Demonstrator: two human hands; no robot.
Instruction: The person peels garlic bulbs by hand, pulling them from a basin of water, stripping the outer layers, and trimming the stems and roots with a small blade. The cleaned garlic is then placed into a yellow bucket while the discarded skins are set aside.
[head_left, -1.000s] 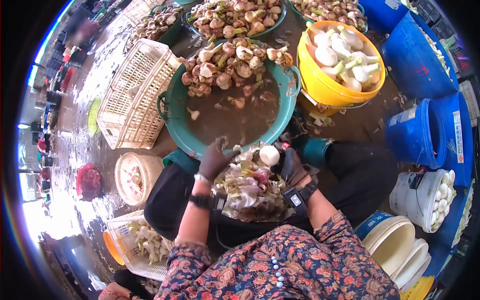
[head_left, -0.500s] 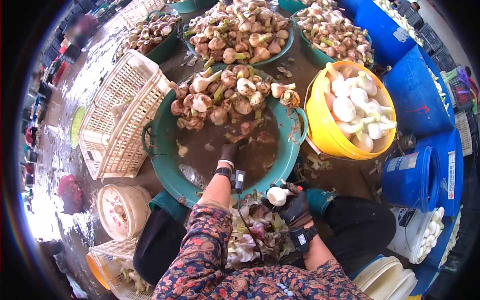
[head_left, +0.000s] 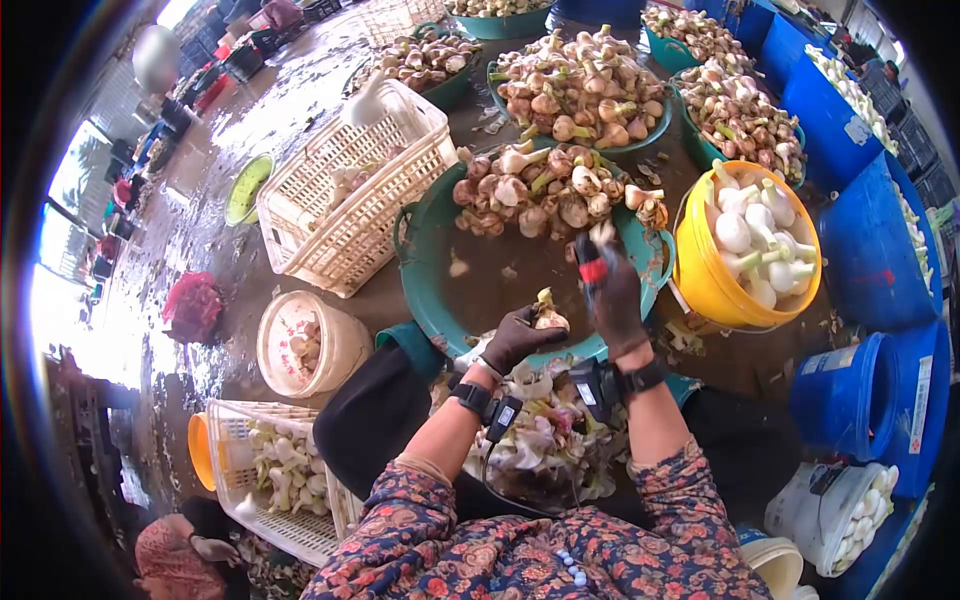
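Note:
Gloved in dark fabric, my left hand (head_left: 512,342) grips a garlic bulb (head_left: 550,318) with a short stem, over the near rim of the green tub (head_left: 425,290). My right hand (head_left: 618,305), also gloved and slightly blurred, is closed around a black tool with a red band (head_left: 592,268); its working end cannot be made out. A pale blurred shape (head_left: 601,235) shows just past its fingers. Muddy water fills the tub, and unpeeled garlic (head_left: 530,190) is heaped at its far side. Peelings (head_left: 545,440) lie in a pile between my knees.
At the right stands a yellow bucket (head_left: 700,270) of white peeled garlic, with blue bins (head_left: 865,250) beyond. White crates (head_left: 330,230) and a white bucket (head_left: 325,350) are at the left. More tubs of garlic (head_left: 585,90) stand ahead. Another person (head_left: 175,560) is at lower left.
My left hand has come up out of the water with a garlic bulb. My right hand has moved forward over the tub; the white bulb is no longer clearly visible in it. The view has turned left.

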